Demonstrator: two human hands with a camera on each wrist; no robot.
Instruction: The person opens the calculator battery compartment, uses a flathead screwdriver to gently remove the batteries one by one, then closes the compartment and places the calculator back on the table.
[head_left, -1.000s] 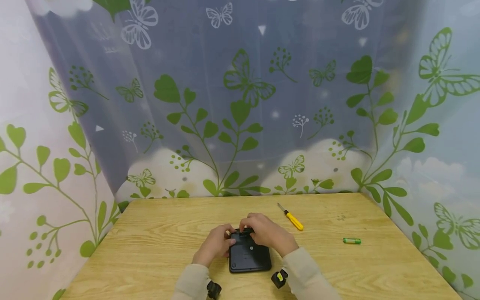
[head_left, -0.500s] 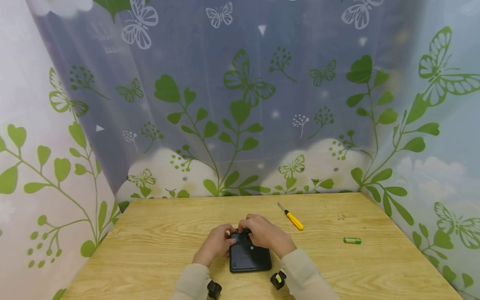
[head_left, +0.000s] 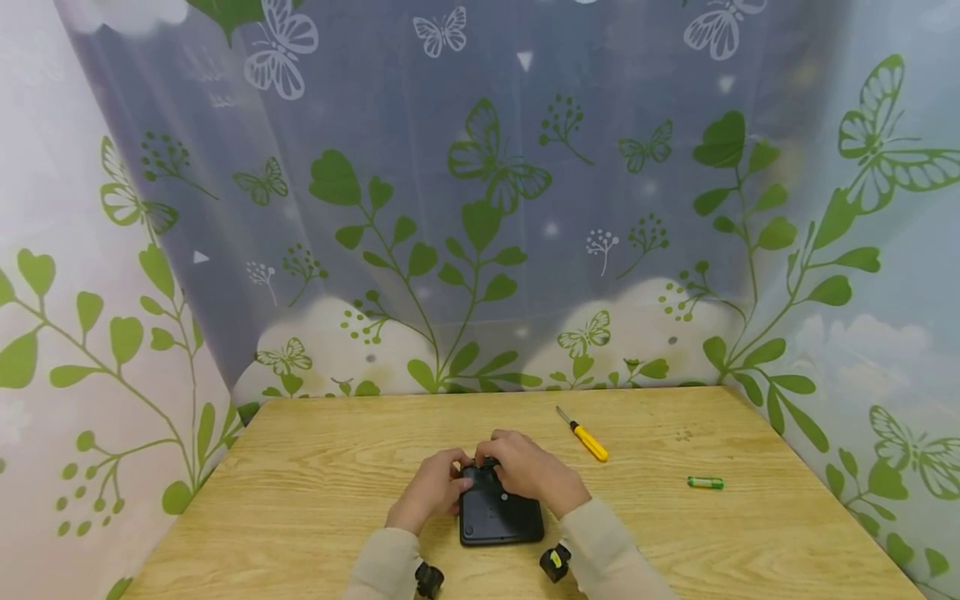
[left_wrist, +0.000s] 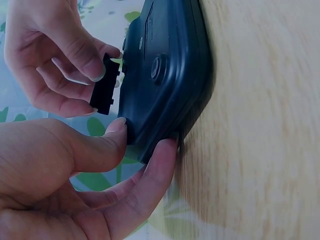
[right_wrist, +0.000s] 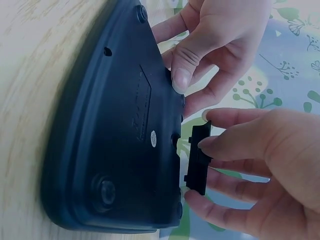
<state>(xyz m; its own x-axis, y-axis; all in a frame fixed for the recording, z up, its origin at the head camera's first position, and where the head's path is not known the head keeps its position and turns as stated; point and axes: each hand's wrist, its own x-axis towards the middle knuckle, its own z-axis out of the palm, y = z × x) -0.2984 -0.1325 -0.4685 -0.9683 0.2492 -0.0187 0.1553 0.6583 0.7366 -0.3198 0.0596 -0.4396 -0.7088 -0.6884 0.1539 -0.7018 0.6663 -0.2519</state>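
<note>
A black desk calculator, underside up, lies on the wooden table with its rubber feet showing. My left hand grips its far left corner, thumb on the underside and fingers round the edge. With my right hand I pinch a small black battery cover between thumb and fingers. In both wrist views the cover stands tilted at the calculator's far edge, its small tabs facing the body, with a narrow gap between them. The battery compartment itself is mostly hidden from the cameras.
A screwdriver with a yellow handle lies beyond my right hand. Farther right on the table is a green battery. A patterned curtain hangs behind the table's back edge.
My right hand has shifted slightly toward me and tilted with the battery cover, at the calculator's far edge. The left hand and the calculator have stayed nearly still.
</note>
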